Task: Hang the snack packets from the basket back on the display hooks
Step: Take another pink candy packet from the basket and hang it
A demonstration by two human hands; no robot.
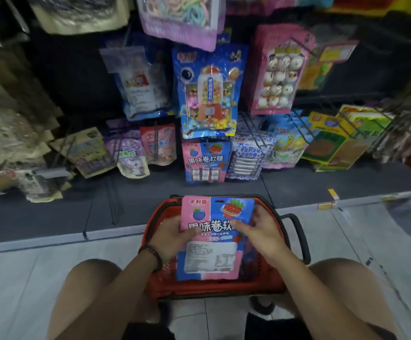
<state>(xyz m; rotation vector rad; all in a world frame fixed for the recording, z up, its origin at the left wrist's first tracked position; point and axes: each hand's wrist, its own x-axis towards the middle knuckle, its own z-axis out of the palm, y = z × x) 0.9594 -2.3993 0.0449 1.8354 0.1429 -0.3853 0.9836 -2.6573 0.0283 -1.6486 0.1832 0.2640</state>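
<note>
A red shopping basket point(268, 283) with black handles sits on the floor between my knees. Above it I hold a pink-and-blue snack packet point(216, 212) face up. My left hand point(172, 238) grips its left edge, thumb on the front. My right hand point(260, 231) holds the right edge, fingers over the printed face. Beneath it in the basket lies another pink-and-blue packet point(209, 261), back side up. Straight ahead, a matching packet point(205, 160) hangs on a low display hook.
Display hooks carry many packets: a blue gumball-machine packet point(209, 92), a pink packet point(278, 69), a white-and-blue packet point(248, 155), and purple and red ones point(135, 153) on the left. A dark base shelf point(52, 212) edges the tiled floor point(371, 236).
</note>
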